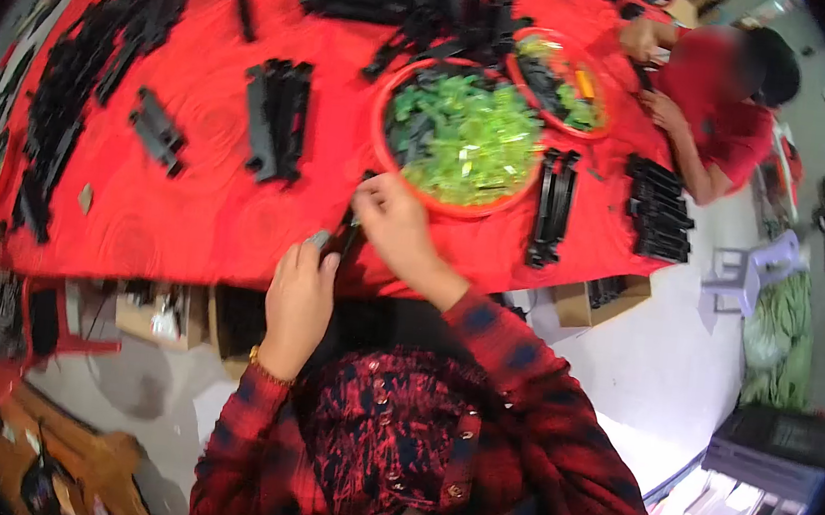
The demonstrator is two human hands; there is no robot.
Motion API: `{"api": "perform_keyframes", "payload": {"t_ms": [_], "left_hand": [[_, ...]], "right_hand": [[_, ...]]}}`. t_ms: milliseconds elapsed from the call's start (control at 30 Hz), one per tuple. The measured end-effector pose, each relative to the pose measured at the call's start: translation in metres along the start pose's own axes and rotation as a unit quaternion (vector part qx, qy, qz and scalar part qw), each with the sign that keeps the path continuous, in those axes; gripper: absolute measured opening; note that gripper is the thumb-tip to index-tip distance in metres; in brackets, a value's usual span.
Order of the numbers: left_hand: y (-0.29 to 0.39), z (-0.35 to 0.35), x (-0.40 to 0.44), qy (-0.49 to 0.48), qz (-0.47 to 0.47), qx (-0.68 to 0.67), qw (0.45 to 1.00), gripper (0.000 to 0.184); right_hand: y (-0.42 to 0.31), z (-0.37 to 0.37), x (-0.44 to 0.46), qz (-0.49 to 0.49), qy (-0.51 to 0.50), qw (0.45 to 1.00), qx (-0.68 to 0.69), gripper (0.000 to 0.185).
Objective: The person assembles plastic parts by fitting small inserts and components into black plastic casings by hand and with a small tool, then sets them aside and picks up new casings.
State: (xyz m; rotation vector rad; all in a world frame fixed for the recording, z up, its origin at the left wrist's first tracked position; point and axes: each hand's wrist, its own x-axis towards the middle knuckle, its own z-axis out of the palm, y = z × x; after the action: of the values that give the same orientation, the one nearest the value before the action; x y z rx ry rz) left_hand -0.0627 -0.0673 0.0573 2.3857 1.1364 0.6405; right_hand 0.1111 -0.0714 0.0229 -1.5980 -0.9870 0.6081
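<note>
Between my hands, at the front edge of the red cloth, is a long narrow black plastic part (345,234), tilted and partly covered by fingers. My left hand (302,296) is closed on its lower end, with something small and greyish showing at the fingertips. At the upper end, my right hand (392,223) pinches with its fingers closed; whether a smaller piece is also in that pinch is hidden. Just beyond the right hand stands a round orange-red basket (379,125) of small yellow-green and dark green pieces (475,143).
Black parts lie in groups on the red-covered table (200,220): a stack (278,121), a pair (158,132), and more (553,209) right of the basket. A second basket (602,127) stands behind. A person in red (714,113) works at the right edge.
</note>
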Motion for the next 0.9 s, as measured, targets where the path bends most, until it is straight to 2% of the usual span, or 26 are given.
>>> {"api": "perform_keyframes", "payload": {"t_ms": [100,167,233,300,400,500,533,600,633,700,767,800,833,900], "left_hand": [[-0.009,-0.016,-0.008,0.090,0.025,-0.037,0.995,0.015],[-0.021,-0.030,-0.021,0.140,0.030,-0.084,0.986,0.008],[-0.051,-0.051,-0.039,0.124,0.054,-0.035,0.990,0.008],[-0.096,-0.076,-0.053,0.095,0.079,0.055,0.991,0.008],[-0.179,-0.117,-0.082,0.032,-0.069,0.171,0.982,0.010],[-0.263,-0.146,-0.110,-0.009,-0.237,0.280,0.930,0.021],[-0.279,-0.147,-0.118,-0.010,-0.243,0.285,0.927,0.021],[-0.307,-0.146,-0.127,-0.003,-0.424,0.294,0.857,0.028],[-0.329,-0.138,-0.132,-0.003,-0.424,0.298,0.855,0.028],[-0.374,-0.112,-0.146,0.022,-0.484,0.279,0.829,0.031],[-0.397,-0.084,-0.144,-0.020,-0.473,0.252,0.844,0.033],[-0.391,-0.070,-0.132,-0.030,-0.486,0.264,0.833,0.032],[-0.402,-0.054,-0.133,-0.023,-0.468,0.231,0.853,0.030],[-0.429,-0.021,-0.130,-0.021,-0.468,0.251,0.847,0.028]], "right_hand": [[0.001,-0.017,-0.005,-0.009,-0.030,0.999,-0.029,0.010],[-0.012,-0.034,-0.008,-0.104,-0.049,0.984,-0.139,0.007],[-0.010,-0.042,-0.012,-0.092,-0.075,0.979,-0.167,0.008],[0.005,-0.050,-0.011,-0.137,-0.077,0.970,-0.188,0.009],[0.012,-0.049,-0.015,-0.081,-0.111,0.977,-0.165,0.007],[0.011,-0.042,-0.018,-0.126,-0.077,0.964,-0.222,0.006],[0.011,-0.041,-0.019,-0.153,-0.066,0.957,-0.238,0.006],[0.015,-0.040,-0.020,-0.183,-0.050,0.949,-0.252,0.008],[0.015,-0.040,-0.020,-0.182,-0.050,0.950,-0.248,0.008],[0.014,-0.040,-0.021,-0.181,-0.058,0.946,-0.264,0.009],[0.017,-0.041,-0.023,-0.176,-0.059,0.946,-0.265,0.011],[0.019,-0.040,-0.022,-0.172,-0.063,0.946,-0.269,0.012],[0.019,-0.040,-0.024,-0.165,-0.060,0.946,-0.272,0.012],[0.015,-0.037,-0.026,-0.152,-0.056,0.941,-0.297,0.015]]}}
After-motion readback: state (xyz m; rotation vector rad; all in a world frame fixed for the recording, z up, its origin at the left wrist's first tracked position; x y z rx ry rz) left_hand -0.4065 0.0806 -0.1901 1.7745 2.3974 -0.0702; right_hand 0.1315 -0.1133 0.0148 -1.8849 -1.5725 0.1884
